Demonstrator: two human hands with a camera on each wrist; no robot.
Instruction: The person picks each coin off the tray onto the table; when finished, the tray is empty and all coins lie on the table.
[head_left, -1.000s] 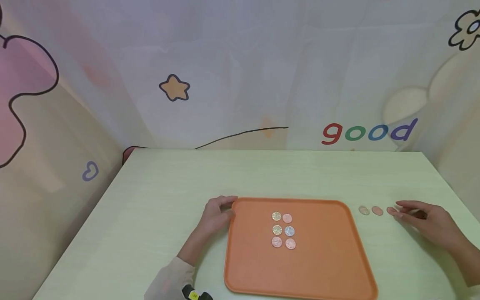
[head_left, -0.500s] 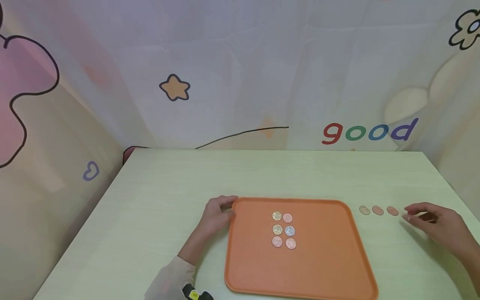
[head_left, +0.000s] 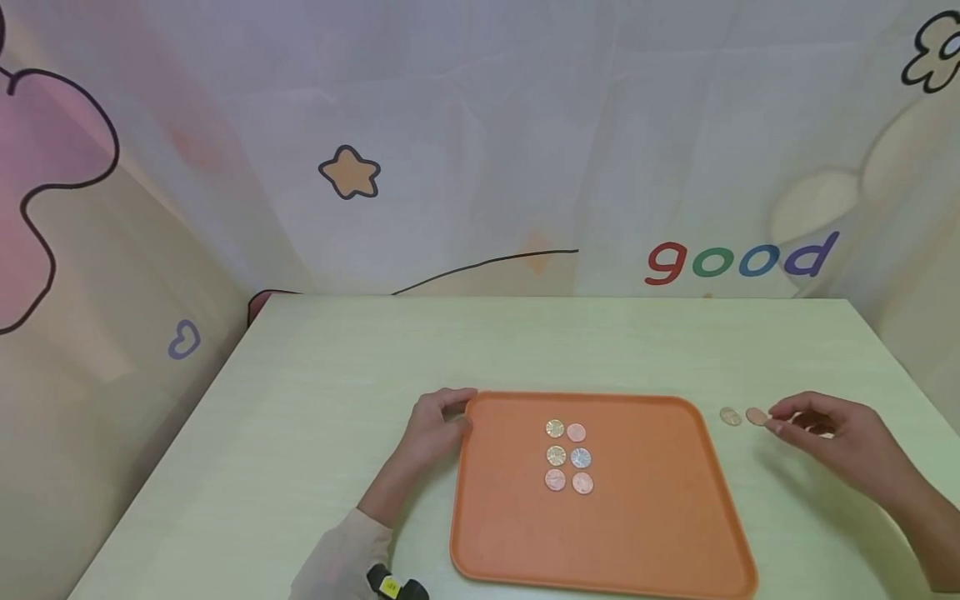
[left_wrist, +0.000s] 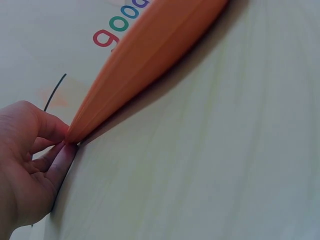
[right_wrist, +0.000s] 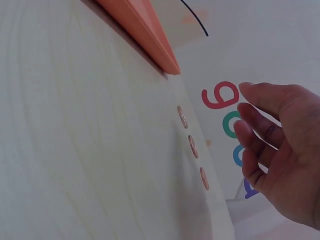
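An orange tray (head_left: 645, 517) lies on the table, and my left hand (head_left: 431, 429) holds its far left corner. In the left wrist view, the thumb and fingers of that hand pinch the tray's edge (left_wrist: 150, 55). My right hand (head_left: 840, 442) hovers over the table right of the tray, fingers loosely bent, nothing between them. Below it is a row of three coins, plain in the right wrist view: a near-tray coin (right_wrist: 182, 117), a middle coin (right_wrist: 193, 146) and an end coin (right_wrist: 204, 178). The head view shows two; the hand hides the third.
On the tray, several coins form two columns: gold coins (head_left: 556, 456), pinkish coins (head_left: 582, 483) and one silvery coin (head_left: 581, 457). The pale green table (head_left: 300, 375) ends at a printed cloth backdrop (head_left: 480, 150).
My right hand first drew back rightward from the end coin, uncovering it, then came up and left over the row, hiding that coin. The left hand and tray have stayed put.
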